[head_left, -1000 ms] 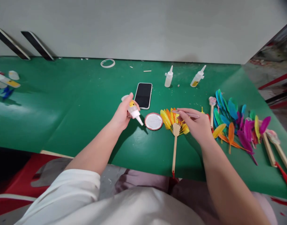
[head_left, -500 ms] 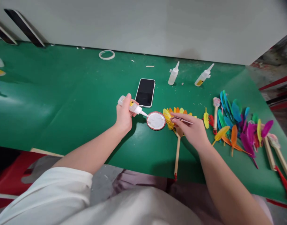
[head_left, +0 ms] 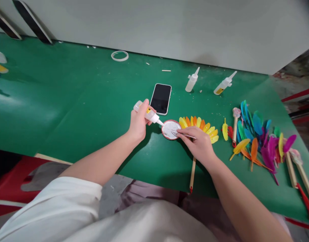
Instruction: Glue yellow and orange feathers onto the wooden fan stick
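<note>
Feather fan (head_left: pixel 199 122): yellow + orange petal-like feathers in an arc, wooden handle (head_left: pixel 193 174), just R of dish (head_left: pixel 168 127), partly hidden by R hand (head_left: pixel 201 143). Dish's round, white inside, red rim. L hand (head_left: pixel 139 124) has its grip closed on squeeze bottle (head_left: pixel 151 115), nozzle at dish's L edge; R grip pinches tweezers (head_left: pixel 189 135), tips over dish. Qty: 1 fan, 1 dish, 1 phone (head_left: pixel 161 97) behind dish, 2 white bottles (head_left: pixel 192 82) farther back, R of dish. Vs 0.5 s ago, tweezers've moved from fan to dish.

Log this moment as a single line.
left hand: holds squeeze bottle, nozzle at red-rimmed disc | right hand: holds tweezers, tips over disc, contact unclear | nearby: feather fan, phone
</note>
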A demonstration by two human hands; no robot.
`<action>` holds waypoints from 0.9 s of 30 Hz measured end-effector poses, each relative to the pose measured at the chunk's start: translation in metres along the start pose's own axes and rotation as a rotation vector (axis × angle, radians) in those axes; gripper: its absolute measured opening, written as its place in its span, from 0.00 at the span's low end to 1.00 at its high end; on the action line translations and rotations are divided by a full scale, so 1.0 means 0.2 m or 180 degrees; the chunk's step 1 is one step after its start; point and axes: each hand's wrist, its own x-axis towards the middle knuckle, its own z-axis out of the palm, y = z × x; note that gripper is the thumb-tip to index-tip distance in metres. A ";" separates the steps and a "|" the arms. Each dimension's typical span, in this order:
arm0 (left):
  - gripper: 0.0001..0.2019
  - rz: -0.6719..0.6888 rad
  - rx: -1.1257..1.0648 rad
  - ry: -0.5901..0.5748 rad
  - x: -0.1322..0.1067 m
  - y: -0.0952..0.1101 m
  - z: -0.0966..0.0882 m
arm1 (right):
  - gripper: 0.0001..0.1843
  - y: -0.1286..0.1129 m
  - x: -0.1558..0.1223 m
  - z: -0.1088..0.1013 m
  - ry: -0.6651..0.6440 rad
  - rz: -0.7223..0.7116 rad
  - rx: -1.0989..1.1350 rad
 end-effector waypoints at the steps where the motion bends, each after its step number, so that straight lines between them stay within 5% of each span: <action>1: 0.21 -0.0015 -0.0040 -0.0008 0.00 0.00 0.00 | 0.08 0.00 0.00 0.00 -0.0008 -0.0018 -0.0003; 27: 0.21 -0.0087 -0.0122 -0.0065 -0.02 0.02 0.02 | 0.07 0.02 0.00 0.00 -0.0070 -0.0075 -0.0020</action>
